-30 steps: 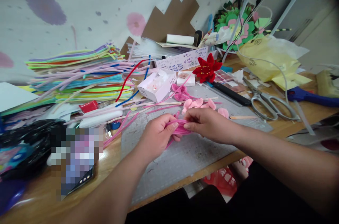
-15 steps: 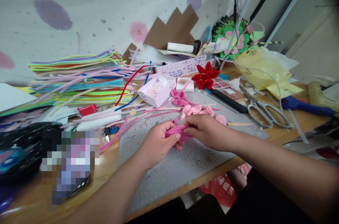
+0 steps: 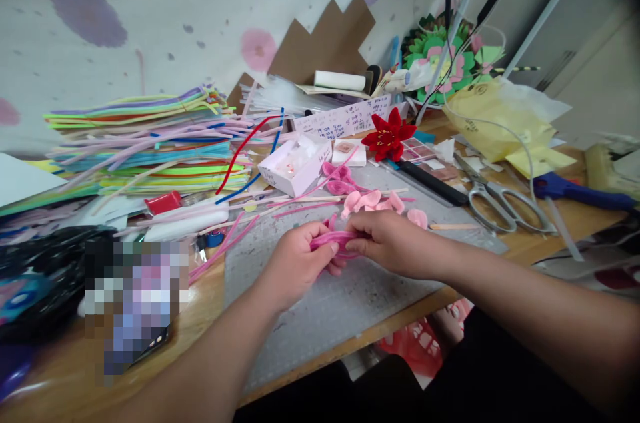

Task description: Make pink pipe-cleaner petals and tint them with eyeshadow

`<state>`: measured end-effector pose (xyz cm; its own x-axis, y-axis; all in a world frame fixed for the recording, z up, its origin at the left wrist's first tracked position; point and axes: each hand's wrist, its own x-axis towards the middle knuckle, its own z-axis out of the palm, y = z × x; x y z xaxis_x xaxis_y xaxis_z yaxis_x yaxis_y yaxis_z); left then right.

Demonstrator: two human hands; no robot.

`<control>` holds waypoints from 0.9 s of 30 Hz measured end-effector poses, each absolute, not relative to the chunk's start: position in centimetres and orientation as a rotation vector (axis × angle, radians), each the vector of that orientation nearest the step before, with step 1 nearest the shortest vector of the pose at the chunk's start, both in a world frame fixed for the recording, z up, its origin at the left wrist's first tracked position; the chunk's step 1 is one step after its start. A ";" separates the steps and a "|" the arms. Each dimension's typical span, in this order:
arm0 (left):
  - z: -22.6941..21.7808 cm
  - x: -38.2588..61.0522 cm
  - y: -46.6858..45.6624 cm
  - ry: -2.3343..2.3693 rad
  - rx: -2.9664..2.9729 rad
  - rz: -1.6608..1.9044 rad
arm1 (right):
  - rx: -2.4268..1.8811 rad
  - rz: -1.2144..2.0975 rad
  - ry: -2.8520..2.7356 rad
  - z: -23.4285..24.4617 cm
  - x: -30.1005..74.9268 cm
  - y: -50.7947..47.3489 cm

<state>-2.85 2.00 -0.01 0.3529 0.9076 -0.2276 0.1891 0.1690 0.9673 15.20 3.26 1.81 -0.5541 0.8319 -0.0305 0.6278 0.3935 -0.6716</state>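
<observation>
Near the middle of the frame, both hands meet over a grey cutting mat (image 3: 340, 306) that lies on the wooden table (image 3: 205, 306). The left hand (image 3: 295, 264) comes up from the lower left. Its grip is pressed together, with thumb and fingers pinching one end of a pink pipe cleaner bundle (image 3: 334, 240). The right hand (image 3: 395, 243) reaches in from the lower right and its grip pinches the other end, fingertips curled over the loops. The bundle is held just above the mat, between the two hands. How tightly it is twisted cannot be told, because the fingers cover much of it.

As for progress, some shaping looks done. Pale pink petal loops (image 3: 373, 200) lie finished on the mat just beyond the hands, with darker pink loops (image 3: 337, 176) behind them. A complete red flower (image 3: 387, 135) sits further back, right of centre. The piece in the hands appears only partly formed. Plenty of material is unused: loose pink stems (image 3: 225, 246) trail off to the left of the hands, and a tall stack of coloured pipe cleaners (image 3: 150, 143) fills the left of the frame.

A white box (image 3: 295, 163) stands open behind the mat. Scissors (image 3: 505, 204) lie at the right, well apart from the hands, with a blue glue gun (image 3: 575, 188) beyond them.
</observation>
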 end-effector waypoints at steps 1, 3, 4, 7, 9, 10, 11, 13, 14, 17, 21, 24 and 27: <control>0.0 -2.8 2.0 1.118 1.327 0.693 | -1.296 0.899 -2.354 1.8 15.2 3.2; 0.0 -2.8 2.0 1.125 1.339 0.668 | -1.338 0.859 -2.353 1.8 15.2 3.2; 0.0 -2.8 1.9 1.132 1.345 0.659 | -1.354 0.850 -2.347 1.7 15.2 3.1; 0.0 -2.8 1.9 1.144 1.344 0.654 | -1.355 0.865 -2.321 1.7 15.2 3.2; 0.0 -2.8 1.9 1.147 1.327 0.667 | -1.320 0.920 -2.308 1.7 15.3 3.2; 0.0 -2.8 1.9 1.148 1.319 0.673 | -1.300 0.949 -2.306 1.8 15.3 3.2; 0.0 -2.8 1.9 1.149 1.314 0.676 | -1.284 0.968 -2.310 1.8 15.3 3.3; 0.0 -2.8 1.9 1.146 1.317 0.669 | -1.265 0.960 -2.345 1.9 15.4 3.3; 0.0 -2.8 1.9 1.141 1.327 0.657 | -1.263 0.934 -2.374 1.9 15.4 3.3; -0.1 -2.9 2.0 1.115 1.373 0.581 | -1.266 0.849 -2.450 1.9 15.5 3.3; -0.1 -3.2 2.1 1.064 1.371 0.465 | -1.287 0.858 -2.490 2.0 15.6 3.3; 0.0 -3.3 2.2 1.058 1.354 0.440 | -1.247 0.939 -2.488 2.2 15.8 3.4; 0.2 -3.3 2.2 1.068 1.352 0.422 | -1.222 0.977 -2.483 2.3 16.0 3.5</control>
